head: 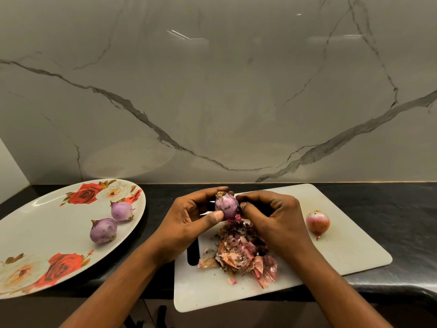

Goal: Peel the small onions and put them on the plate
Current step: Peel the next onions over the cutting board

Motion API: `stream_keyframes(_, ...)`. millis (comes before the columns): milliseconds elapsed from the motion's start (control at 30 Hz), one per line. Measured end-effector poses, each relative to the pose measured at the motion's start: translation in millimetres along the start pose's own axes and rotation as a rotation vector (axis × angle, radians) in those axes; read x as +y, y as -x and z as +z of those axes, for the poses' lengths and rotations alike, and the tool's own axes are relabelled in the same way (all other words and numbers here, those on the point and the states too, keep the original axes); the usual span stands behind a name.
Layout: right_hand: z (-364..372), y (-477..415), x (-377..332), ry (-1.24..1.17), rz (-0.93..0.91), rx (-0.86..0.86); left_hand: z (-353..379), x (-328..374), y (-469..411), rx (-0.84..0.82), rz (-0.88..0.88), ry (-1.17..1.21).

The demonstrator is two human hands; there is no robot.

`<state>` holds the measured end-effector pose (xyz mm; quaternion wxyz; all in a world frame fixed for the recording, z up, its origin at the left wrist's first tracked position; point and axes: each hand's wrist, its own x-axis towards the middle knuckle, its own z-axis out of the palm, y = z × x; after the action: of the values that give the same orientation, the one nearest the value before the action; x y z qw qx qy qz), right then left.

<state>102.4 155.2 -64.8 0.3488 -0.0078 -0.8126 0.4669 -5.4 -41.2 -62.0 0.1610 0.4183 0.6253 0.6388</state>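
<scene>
2 hands (189,221) (276,214), grip on 1 onion (226,205); 2 onions (103,230) (122,211) on plate (47,216); 1 unpeeled onion (317,222) on board (343,254)

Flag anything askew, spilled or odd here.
The white cutting board sits skewed, its near corner jutting past the counter edge. Loose onion skins are heaped on it, which peeling explains. Nothing looks damaged.

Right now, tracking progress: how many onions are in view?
4: two peeled onions on the plate; a held onion between left hand and right hand; an unpeeled onion on the cutting board. Peels may hide more.
</scene>
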Motion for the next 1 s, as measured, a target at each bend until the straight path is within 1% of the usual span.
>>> stream_keyframes(200,0.9,-1.9,1.6,-0.070,0.058,-0.061,-1.4,0.3,1.8,0.023,-0.009,0.032)
stream_keyframes(300,0.9,-2.4,-0.1,-0.104,0.057,-0.097,-1.2,0.3,1.4,0.031,-0.003,0.025)
stream_keyframes(533,-1.1,-2.1,0.2,-0.142,0.058,-0.134,-0.9,1.3,-0.1,0.032,-0.022,0.115)
stream_keyframes(733,0.7,0.7,-4.3,-0.090,0.021,-0.119,-0.5,-0.3,-0.2,0.073,-0.011,0.071)
stream_keyframes(1000,3.4,3.0,-7.0,0.137,-0.121,-0.098,-1.7,-1.9,-0.9,0.089,-0.011,0.070)
